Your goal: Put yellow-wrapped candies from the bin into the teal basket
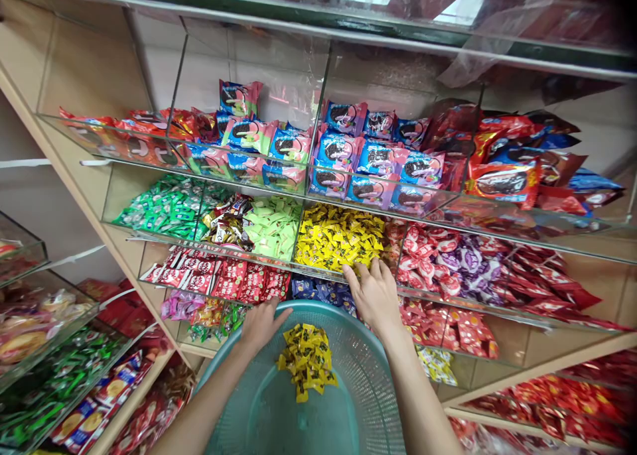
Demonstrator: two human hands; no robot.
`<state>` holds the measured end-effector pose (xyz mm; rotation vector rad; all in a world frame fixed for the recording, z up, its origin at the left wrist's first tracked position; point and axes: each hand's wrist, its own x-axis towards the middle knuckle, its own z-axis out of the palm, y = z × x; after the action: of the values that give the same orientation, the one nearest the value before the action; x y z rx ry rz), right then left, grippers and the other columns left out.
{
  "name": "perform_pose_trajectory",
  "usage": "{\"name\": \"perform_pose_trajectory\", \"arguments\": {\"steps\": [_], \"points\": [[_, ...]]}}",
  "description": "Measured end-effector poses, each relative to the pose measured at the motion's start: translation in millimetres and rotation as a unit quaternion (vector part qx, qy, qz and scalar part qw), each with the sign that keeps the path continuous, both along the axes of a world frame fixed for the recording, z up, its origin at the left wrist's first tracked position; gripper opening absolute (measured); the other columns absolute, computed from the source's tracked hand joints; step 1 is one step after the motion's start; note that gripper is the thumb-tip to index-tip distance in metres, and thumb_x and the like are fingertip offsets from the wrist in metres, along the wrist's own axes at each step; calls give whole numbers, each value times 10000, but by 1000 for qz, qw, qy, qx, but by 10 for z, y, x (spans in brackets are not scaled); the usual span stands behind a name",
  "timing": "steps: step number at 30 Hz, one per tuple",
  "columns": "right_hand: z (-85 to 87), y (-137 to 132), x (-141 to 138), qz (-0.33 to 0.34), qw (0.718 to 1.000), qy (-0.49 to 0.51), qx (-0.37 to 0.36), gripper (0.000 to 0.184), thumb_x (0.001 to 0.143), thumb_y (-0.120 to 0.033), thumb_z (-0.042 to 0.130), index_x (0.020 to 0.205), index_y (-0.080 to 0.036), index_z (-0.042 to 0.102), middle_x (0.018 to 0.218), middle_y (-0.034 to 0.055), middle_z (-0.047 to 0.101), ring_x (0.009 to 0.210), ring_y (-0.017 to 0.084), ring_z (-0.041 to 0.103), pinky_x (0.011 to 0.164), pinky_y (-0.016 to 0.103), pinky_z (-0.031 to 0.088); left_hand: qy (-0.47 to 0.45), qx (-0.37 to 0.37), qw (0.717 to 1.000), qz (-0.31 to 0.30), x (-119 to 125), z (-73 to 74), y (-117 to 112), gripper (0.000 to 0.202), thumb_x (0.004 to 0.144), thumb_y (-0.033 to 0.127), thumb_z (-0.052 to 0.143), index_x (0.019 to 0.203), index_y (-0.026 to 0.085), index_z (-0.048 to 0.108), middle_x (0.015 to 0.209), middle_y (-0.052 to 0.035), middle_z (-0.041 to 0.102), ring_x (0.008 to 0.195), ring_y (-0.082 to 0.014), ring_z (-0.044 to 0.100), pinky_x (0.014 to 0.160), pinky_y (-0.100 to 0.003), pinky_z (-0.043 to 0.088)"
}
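Observation:
My left hand (259, 324) grips the far rim of a round teal mesh basket (348, 389), thumb lying over the edge. A small heap of yellow wrapped candies (307, 359) lies inside the basket. My right hand (375, 296) reaches over the basket's rim to the front edge of a clear shelf bin full of the same yellow candies (338, 236). Its fingers curl down onto the front of the pile; what they hold, if anything, is hidden.
Clear acrylic bins line slanted wooden shelves: green candies (166, 209), light green candies (273, 226), red and purple sweets (448, 262), cookie packs (348, 156) above, red wafer bars (189, 269) below. More bins stand at the left (44, 349) and lower right (547, 402).

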<state>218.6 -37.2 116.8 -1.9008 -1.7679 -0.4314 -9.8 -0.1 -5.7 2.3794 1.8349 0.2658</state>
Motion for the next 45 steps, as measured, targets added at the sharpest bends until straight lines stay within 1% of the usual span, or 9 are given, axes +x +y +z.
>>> {"name": "perform_pose_trajectory", "arguments": {"steps": [5, 11, 14, 18, 22, 26, 30, 36, 45], "points": [[-4, 14, 7, -19, 1000, 16, 8, 602, 871, -561, 274, 1036, -110, 638, 1078, 195, 551, 1065, 289, 460, 906, 426, 347, -9, -5, 1000, 9, -6, -8, -11, 574, 852, 617, 193, 1062, 189, 511, 834, -87, 674, 779, -231, 636, 613, -264, 399], [-44, 22, 91, 43, 993, 103, 33, 546, 842, -566, 364, 1071, -135, 609, 1078, 164, 546, 1016, 275, 483, 879, 441, 382, -9, -15, 1000, 10, -8, 7, -13, 596, 848, 623, 188, 1089, 183, 511, 829, -92, 671, 785, -240, 632, 636, -275, 404], [45, -16, 76, 99, 978, 171, 69, 444, 836, -503, 442, 1050, -152, 610, 1070, 142, 558, 1011, 253, 503, 881, 429, 397, -8, -28, 1000, 11, -6, 19, -8, 604, 847, 625, 188, 1111, 185, 507, 856, -102, 668, 809, -242, 629, 663, -285, 408], [289, -169, -58, 207, 929, 279, 131, 263, 854, -360, 484, 977, -175, 627, 1027, 99, 590, 993, 194, 534, 892, 368, 416, 2, -34, 999, 12, 1, 37, -3, 603, 843, 630, 188, 1090, 190, 518, 880, -107, 668, 834, -247, 625, 691, -297, 412], [374, -277, -214, 307, 896, 318, 26, 232, 862, -341, 480, 913, -191, 650, 976, 68, 629, 946, 171, 563, 876, 341, 426, 11, -36, 999, 18, 6, 54, -3, 576, 843, 624, 215, 1080, 192, 512, 902, -100, 668, 853, -243, 624, 698, -294, 416], [124, -189, -278, 344, 881, 277, -169, 295, 853, -395, 467, 876, -179, 667, 946, 65, 643, 883, 176, 575, 802, 308, 437, 4, -30, 999, 13, 6, 71, -11, 558, 848, 614, 214, 1077, 199, 506, 917, -92, 669, 851, -241, 627, 690, -291, 416], [-273, -9, -253, 307, 880, 216, -292, 335, 824, -421, 488, 765, -150, 676, 798, 50, 648, 724, 151, 555, 663, 247, 411, 1, -29, 999, 13, 9, 84, -15, 568, 843, 622, 216, 1073, 195, 511, 922, -99, 667, 852, -245, 625, 690, -298, 416], [-618, 129, -204, 253, 876, 190, -365, 375, 782, -440, 528, 577, -133, 591, 555, -13, 512, 533, 92, 403, 511, 214, 290, -2, -31, 999, 9, 7, 78, 1, 604, 838, 635, 201, 1104, 190, 511, 925, -106, 664, 855, -244, 621, 699, -307, 416], [-638, 124, -234, 252, 875, 178, -372, 385, 785, -414, 534, 515, -144, 484, 532, -40, 409, 535, 79, 346, 511, 211, 262, 0, -16, 1000, 5, 2, 40, 15, 602, 837, 640, 191, 1075, 192, 514, 906, -95, 667, 827, -240, 627, 674, -301, 416]]}}
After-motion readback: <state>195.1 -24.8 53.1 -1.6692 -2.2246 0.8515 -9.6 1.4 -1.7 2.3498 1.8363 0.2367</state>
